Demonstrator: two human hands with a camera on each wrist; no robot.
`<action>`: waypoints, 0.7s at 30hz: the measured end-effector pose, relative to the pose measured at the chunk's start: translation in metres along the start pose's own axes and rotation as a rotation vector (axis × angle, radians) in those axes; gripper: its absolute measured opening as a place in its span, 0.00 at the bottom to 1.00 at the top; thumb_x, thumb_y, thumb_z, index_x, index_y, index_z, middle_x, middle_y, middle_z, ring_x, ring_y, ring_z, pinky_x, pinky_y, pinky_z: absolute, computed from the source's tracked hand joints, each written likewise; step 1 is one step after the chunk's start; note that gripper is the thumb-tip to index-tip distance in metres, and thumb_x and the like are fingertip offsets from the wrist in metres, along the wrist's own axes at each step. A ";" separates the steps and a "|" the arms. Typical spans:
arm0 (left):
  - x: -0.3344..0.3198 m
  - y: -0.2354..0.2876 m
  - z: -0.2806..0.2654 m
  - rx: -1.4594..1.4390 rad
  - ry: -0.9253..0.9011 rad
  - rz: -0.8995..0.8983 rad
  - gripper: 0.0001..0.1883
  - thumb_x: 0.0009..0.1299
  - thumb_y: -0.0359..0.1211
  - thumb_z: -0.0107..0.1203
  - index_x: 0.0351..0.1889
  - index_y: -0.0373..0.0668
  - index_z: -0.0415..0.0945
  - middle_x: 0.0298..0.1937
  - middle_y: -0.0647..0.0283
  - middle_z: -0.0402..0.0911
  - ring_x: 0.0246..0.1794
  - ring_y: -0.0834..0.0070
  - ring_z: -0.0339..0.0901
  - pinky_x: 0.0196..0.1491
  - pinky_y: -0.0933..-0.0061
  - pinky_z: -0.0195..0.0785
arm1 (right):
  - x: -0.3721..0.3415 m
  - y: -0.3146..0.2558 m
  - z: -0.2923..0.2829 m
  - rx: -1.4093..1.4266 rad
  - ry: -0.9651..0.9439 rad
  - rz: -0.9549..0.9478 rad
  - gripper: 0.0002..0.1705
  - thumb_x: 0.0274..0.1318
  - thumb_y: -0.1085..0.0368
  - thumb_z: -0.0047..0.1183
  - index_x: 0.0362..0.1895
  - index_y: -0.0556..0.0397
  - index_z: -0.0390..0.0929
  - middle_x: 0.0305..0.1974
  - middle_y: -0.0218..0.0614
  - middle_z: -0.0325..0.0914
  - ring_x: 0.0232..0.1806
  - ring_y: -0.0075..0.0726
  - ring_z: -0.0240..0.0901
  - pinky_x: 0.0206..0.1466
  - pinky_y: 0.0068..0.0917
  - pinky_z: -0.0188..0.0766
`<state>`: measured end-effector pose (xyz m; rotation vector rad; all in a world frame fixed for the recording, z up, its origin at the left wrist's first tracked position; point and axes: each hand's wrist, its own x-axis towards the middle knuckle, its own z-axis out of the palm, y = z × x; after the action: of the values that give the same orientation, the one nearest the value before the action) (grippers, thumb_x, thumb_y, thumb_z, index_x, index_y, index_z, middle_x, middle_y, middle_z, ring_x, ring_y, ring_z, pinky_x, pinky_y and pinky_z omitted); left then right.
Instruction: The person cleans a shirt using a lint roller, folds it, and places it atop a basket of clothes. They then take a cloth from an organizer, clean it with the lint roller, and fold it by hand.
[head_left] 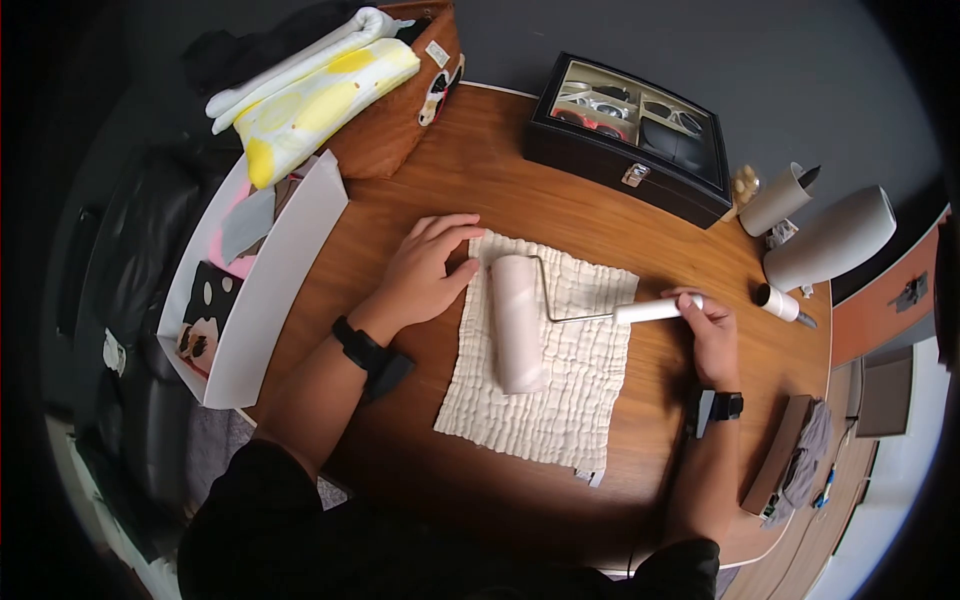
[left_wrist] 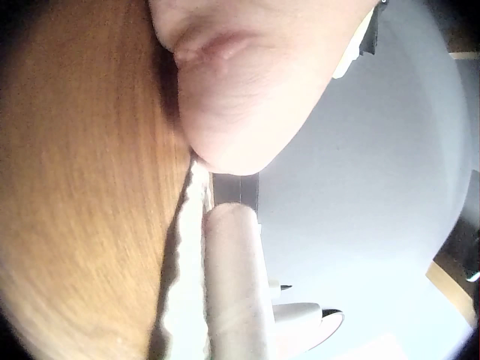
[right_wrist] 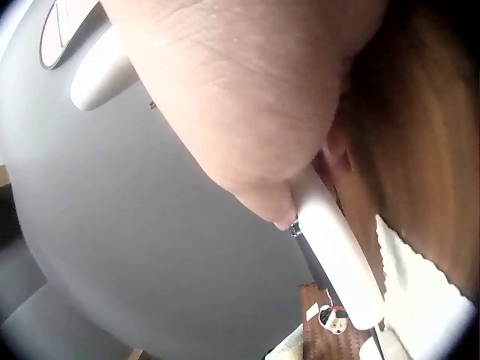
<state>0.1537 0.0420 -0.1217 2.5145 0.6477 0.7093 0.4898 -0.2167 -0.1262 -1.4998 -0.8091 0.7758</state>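
A lint roller [head_left: 518, 325] with a white sleeve lies on a crinkled cream cloth [head_left: 585, 400], which is spread on the wooden table. My right hand [head_left: 712, 340] pinches the end of the roller's white handle [head_left: 650, 310] between thumb and fingers. In the right wrist view the handle [right_wrist: 337, 255] runs out from under the thumb toward the cloth [right_wrist: 427, 292]. My left hand [head_left: 430, 270] rests at the cloth's upper left corner, its fingers extended and fingertips right at the edge. The left wrist view shows the roller [left_wrist: 238, 277] standing a little beyond that hand.
At left stands a white box [head_left: 265, 290] with folded fabrics; behind it, a brown basket [head_left: 385, 130] carries a yellow-and-white cloth [head_left: 330, 95]. A black glasses case [head_left: 630, 140] sits at the back. Toward the right are a white vase-like object [head_left: 835, 240] and a small open box [head_left: 780, 450].
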 end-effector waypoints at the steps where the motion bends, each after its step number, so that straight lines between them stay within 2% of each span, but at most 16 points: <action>1: 0.000 0.000 0.000 0.003 -0.007 -0.001 0.20 0.71 0.30 0.61 0.62 0.44 0.78 0.70 0.60 0.76 0.69 0.56 0.69 0.71 0.59 0.64 | -0.003 -0.008 0.004 -0.038 -0.056 0.006 0.11 0.70 0.67 0.60 0.43 0.64 0.88 0.50 0.39 0.87 0.52 0.31 0.80 0.63 0.27 0.69; 6: -0.001 -0.002 0.002 0.006 -0.005 -0.012 0.20 0.71 0.28 0.61 0.62 0.45 0.78 0.70 0.62 0.75 0.70 0.56 0.69 0.71 0.58 0.63 | -0.009 -0.011 0.020 -0.033 -0.173 -0.016 0.11 0.70 0.68 0.60 0.41 0.64 0.89 0.51 0.40 0.87 0.55 0.31 0.79 0.63 0.28 0.69; 9: -0.001 -0.005 0.004 0.026 0.000 0.006 0.20 0.71 0.29 0.61 0.62 0.45 0.78 0.70 0.62 0.75 0.69 0.56 0.69 0.71 0.57 0.63 | -0.004 0.003 0.013 0.060 -0.102 -0.003 0.11 0.70 0.66 0.60 0.39 0.62 0.88 0.51 0.41 0.86 0.52 0.31 0.78 0.60 0.28 0.70; 11: -0.002 -0.005 0.004 0.010 0.011 0.011 0.19 0.72 0.31 0.61 0.62 0.46 0.78 0.70 0.61 0.75 0.68 0.55 0.69 0.71 0.57 0.63 | 0.002 0.009 0.004 0.408 -0.020 0.040 0.11 0.73 0.64 0.57 0.38 0.58 0.86 0.49 0.41 0.86 0.50 0.30 0.78 0.55 0.29 0.71; 12: -0.002 -0.006 0.005 0.009 0.010 0.003 0.19 0.72 0.31 0.61 0.62 0.46 0.78 0.70 0.61 0.75 0.68 0.55 0.69 0.71 0.57 0.63 | 0.004 0.010 0.000 0.406 -0.025 0.047 0.11 0.73 0.64 0.57 0.38 0.58 0.86 0.49 0.41 0.86 0.50 0.30 0.78 0.55 0.29 0.71; 14: -0.003 -0.008 0.006 0.025 0.028 0.019 0.19 0.73 0.32 0.61 0.62 0.46 0.78 0.69 0.61 0.75 0.68 0.56 0.69 0.70 0.57 0.63 | 0.009 0.010 -0.007 0.582 0.109 -0.029 0.09 0.75 0.63 0.54 0.41 0.53 0.82 0.48 0.40 0.84 0.50 0.31 0.77 0.52 0.29 0.72; 16: -0.003 -0.009 0.006 0.015 0.026 0.012 0.19 0.73 0.33 0.61 0.62 0.45 0.78 0.69 0.61 0.75 0.68 0.56 0.69 0.70 0.57 0.63 | 0.014 0.017 -0.017 0.612 0.116 -0.032 0.07 0.75 0.62 0.53 0.45 0.51 0.78 0.49 0.38 0.82 0.52 0.33 0.77 0.52 0.29 0.72; 18: -0.004 -0.007 0.005 0.007 0.028 0.008 0.19 0.73 0.33 0.60 0.62 0.45 0.78 0.69 0.61 0.75 0.68 0.56 0.69 0.70 0.57 0.63 | 0.013 0.011 -0.017 0.627 0.266 -0.046 0.07 0.75 0.61 0.53 0.47 0.50 0.77 0.49 0.37 0.82 0.52 0.33 0.77 0.51 0.28 0.71; 21: -0.004 -0.006 0.004 0.004 0.013 -0.011 0.19 0.73 0.32 0.59 0.62 0.45 0.78 0.69 0.61 0.75 0.68 0.56 0.69 0.70 0.57 0.63 | 0.014 0.020 -0.024 0.562 0.240 -0.083 0.07 0.75 0.61 0.54 0.48 0.50 0.77 0.50 0.36 0.82 0.53 0.33 0.77 0.52 0.28 0.71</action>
<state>0.1508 0.0439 -0.1293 2.5097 0.6680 0.7222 0.5191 -0.2187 -0.1446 -1.0213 -0.4194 0.6739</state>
